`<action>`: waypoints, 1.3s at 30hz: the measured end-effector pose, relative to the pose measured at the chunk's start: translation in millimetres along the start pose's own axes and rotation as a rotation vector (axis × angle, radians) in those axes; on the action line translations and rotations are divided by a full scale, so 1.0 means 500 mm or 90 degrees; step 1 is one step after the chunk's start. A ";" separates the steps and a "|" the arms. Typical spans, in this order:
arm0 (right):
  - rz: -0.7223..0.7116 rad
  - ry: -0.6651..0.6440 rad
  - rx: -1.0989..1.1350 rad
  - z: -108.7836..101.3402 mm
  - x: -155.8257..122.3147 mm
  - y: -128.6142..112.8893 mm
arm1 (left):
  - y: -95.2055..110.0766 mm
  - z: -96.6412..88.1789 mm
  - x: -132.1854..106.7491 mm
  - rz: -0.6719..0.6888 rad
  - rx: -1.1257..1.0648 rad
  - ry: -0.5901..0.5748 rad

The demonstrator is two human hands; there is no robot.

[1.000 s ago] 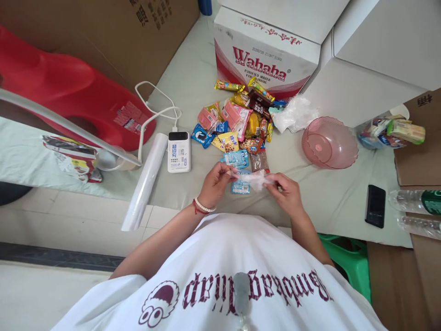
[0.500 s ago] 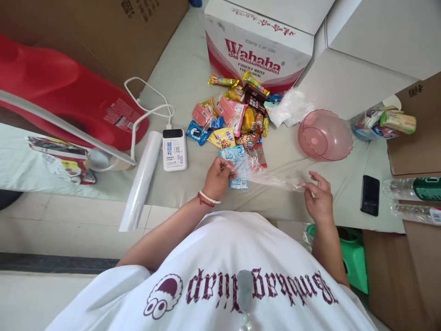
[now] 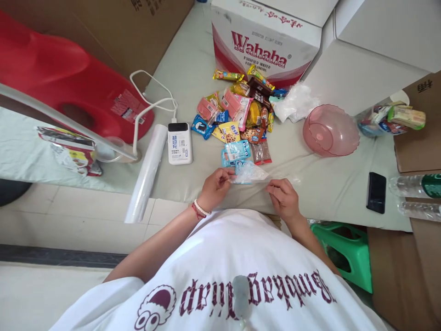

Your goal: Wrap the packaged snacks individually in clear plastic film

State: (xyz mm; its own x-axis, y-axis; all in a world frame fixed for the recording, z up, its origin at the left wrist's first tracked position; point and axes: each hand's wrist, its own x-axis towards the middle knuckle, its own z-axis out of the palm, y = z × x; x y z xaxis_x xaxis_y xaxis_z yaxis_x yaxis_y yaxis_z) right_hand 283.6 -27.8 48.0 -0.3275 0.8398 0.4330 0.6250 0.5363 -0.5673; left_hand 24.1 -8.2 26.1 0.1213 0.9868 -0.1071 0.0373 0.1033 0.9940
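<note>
A clear plastic bag (image 3: 253,173) stretches between my two hands, low over the near side of the cloth-covered surface. My left hand (image 3: 217,186) pinches its left end, and my right hand (image 3: 283,198) pinches its right end. Just beyond the bag lie blue snack packets (image 3: 235,151), partly seen through the film, and a brown packet (image 3: 262,152). Farther back is a heap of wrapped snacks, among them a yellow cookie packet (image 3: 228,132) and pink packets (image 3: 232,104).
A pink bowl (image 3: 330,131) and crumpled plastic (image 3: 296,101) are to the right, near a Wahaha carton (image 3: 265,43). Leftward are a power bank (image 3: 180,143), a plastic film roll (image 3: 146,172) and a red container (image 3: 69,73). A phone (image 3: 375,192) lies far right; a green stool (image 3: 351,257) stands below.
My right hand has moved left, nearer my left hand, and the bag between them is less stretched out. The whole view has shifted slightly.
</note>
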 end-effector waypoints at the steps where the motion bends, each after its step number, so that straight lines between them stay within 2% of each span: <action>1: -0.016 0.001 -0.001 0.003 -0.017 -0.006 | -0.001 -0.005 -0.001 -0.026 -0.026 0.002; 4: -0.045 -0.026 0.020 0.022 -0.064 -0.025 | 0.016 -0.011 0.015 -0.067 -0.060 -0.013; 6: -0.015 -0.041 0.023 0.035 -0.086 -0.037 | 0.031 -0.007 0.041 -0.052 0.004 -0.024; 9: 0.120 0.028 -0.011 0.039 -0.092 -0.042 | 0.033 0.014 0.081 0.047 0.200 -0.075; 11: 0.224 0.108 -0.039 0.031 -0.075 -0.032 | 0.015 0.034 0.093 0.128 0.298 -0.135; 13: 0.286 0.128 -0.035 0.021 -0.049 -0.010 | -0.009 0.051 0.088 0.202 0.348 -0.195; 15: 0.265 0.055 -0.008 0.014 -0.025 0.016 | -0.027 0.058 0.070 0.268 0.377 -0.245; 18: 0.144 -0.066 -0.027 0.009 -0.012 0.043 | -0.025 0.043 0.042 0.308 0.379 -0.261; 21: 0.037 -0.095 -0.080 0.010 -0.024 0.045 | 0.012 0.021 0.034 0.226 0.329 -0.162; 24: -0.042 -0.131 -0.088 0.018 -0.040 0.032 | 0.060 0.039 0.048 0.127 0.337 -0.067; 25: -0.061 -0.150 -0.088 0.022 -0.042 0.027 | 0.070 0.057 0.057 0.120 0.362 -0.069; 27: -0.091 -0.184 -0.088 0.032 -0.041 0.018 | 0.077 0.101 0.078 0.113 0.384 -0.124; 30: -0.112 -0.234 -0.085 0.039 -0.032 0.007 | 0.056 0.159 0.111 0.071 0.309 -0.202; 32: -0.114 -0.267 -0.070 0.032 -0.029 0.005 | 0.034 0.175 0.127 0.036 0.247 -0.233; 33: -0.114 -0.274 -0.062 0.026 -0.030 0.006 | 0.025 0.175 0.133 0.018 0.219 -0.225; 35: -0.106 -0.261 -0.052 0.009 -0.041 0.011 | 0.014 0.166 0.139 -0.036 0.147 -0.160; 39: -0.036 -0.170 -0.072 -0.030 -0.086 0.032 | 0.016 0.137 0.132 -0.215 -0.099 0.012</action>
State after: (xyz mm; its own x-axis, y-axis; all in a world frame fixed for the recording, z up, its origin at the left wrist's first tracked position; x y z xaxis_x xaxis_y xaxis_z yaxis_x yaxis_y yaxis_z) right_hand 318.6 -56.5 30.8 -0.5295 0.8098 0.2528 0.6705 0.5821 -0.4601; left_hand 100.3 49.2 25.2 0.1100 0.8956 -0.4311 -0.0797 0.4402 0.8943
